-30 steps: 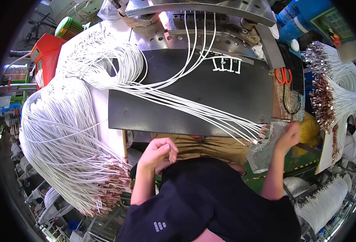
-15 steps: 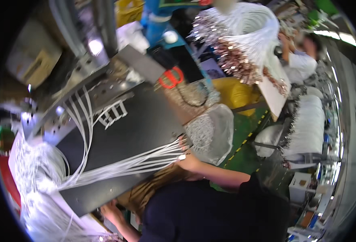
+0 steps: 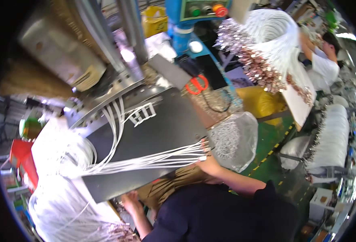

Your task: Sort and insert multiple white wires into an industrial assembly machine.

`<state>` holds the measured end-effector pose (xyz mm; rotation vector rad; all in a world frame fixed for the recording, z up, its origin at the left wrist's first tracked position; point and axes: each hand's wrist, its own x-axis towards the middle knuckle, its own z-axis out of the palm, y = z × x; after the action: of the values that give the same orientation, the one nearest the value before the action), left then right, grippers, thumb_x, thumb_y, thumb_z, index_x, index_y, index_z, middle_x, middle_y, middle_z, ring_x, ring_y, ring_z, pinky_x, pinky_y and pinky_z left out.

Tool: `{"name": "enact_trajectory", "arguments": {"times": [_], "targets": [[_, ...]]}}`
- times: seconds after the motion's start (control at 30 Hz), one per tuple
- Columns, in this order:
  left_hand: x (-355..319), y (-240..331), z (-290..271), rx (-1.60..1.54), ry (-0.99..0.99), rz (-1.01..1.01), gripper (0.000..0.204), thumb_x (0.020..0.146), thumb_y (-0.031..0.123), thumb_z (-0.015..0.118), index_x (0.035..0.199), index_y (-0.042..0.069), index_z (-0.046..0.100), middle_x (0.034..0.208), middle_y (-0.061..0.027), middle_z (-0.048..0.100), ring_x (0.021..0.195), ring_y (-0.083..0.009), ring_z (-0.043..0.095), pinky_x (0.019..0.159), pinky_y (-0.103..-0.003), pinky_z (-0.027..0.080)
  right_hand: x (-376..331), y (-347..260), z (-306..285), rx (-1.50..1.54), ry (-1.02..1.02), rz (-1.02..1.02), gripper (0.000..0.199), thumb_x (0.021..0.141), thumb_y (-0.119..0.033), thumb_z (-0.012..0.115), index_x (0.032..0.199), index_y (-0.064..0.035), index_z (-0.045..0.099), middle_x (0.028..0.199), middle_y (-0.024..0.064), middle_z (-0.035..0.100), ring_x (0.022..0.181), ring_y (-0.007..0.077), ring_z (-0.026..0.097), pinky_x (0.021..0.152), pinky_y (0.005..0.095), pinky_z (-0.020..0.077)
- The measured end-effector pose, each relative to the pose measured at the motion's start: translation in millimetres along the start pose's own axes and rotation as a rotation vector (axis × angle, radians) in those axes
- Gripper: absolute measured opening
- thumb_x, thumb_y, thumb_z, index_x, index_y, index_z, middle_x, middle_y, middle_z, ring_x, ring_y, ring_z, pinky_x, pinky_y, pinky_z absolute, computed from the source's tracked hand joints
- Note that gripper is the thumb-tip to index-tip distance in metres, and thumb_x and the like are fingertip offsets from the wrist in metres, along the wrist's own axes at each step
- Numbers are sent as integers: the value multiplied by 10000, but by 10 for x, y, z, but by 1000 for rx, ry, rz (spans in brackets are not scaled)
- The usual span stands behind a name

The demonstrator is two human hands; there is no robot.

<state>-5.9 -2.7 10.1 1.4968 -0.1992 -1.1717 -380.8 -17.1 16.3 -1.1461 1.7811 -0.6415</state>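
A black work plate [image 3: 165, 129] lies tilted across the middle, with several white wires [image 3: 145, 161] fanned over it. Their tips gather at the plate's right edge. My right hand [image 3: 210, 164] is at those tips, and its fingers pinch the wire ends. My left hand [image 3: 131, 201] sits under the plate's lower edge, next to a brown carton [image 3: 165, 185]. Its fingers are partly hidden, so I cannot see a grip. My dark sleeves fill the bottom of the view.
A clear plastic bag of small parts [image 3: 234, 139] sits right of the plate, and red-handled scissors [image 3: 196, 84] lie behind it. Wire bundles with copper terminals [image 3: 266, 52] hang at upper right beside a co-worker in white [image 3: 323, 64]. More white wire coils [image 3: 61, 189] pile at left.
The view has swung and tilted toward the right. My right hand has come down onto the wire ends at the plate's edge. My left hand stays low under the plate.
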Motion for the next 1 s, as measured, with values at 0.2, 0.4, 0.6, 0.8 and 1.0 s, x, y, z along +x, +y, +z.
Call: {"name": "enact_trajectory", "arguments": {"times": [0.2,0.4,0.6,0.8,1.0], "targets": [[-546,-66,301,460,-482,162,269,992,241,588,867,20,678,852,-105,699,725,-217,657,649,-360,509,488,-122,-1308,-469,-672,-227,448,945,-438,601,964,-20,758,781,105,735,714,191,700,625,328,533],[-728,837,1446,1019,-693,1310,428,767,332,794,1080,63,684,1142,-134,648,1071,-328,614,901,-410,507,621,-1513,-1402,82,-334,-640,274,978,-237,602,1013,-12,755,1085,144,715,960,208,676,819,330,523],[-489,695,2370,1245,-959,1337,465,786,299,785,1168,68,651,1261,-142,583,1167,-341,548,1010,-451,456,1298,-2135,-241,-476,150,-1339,238,952,-184,624,1007,4,758,1190,128,679,1078,232,644,951,342,489],[-44,1646,1670,1403,-824,1088,452,833,153,735,1249,42,600,1280,-184,568,1247,-379,515,1080,-448,415,916,-903,-1305,843,484,-549,274,930,-122,526,731,17,652,745,41,641,654,159,607,630,286,484],[261,2088,1363,1905,-594,1060,308,847,133,696,1134,46,626,1146,-172,634,1117,-338,607,915,-433,504,115,1764,-1384,-605,521,105,263,981,-222,579,960,28,660,879,194,666,819,349,664,776,413,515]]}}
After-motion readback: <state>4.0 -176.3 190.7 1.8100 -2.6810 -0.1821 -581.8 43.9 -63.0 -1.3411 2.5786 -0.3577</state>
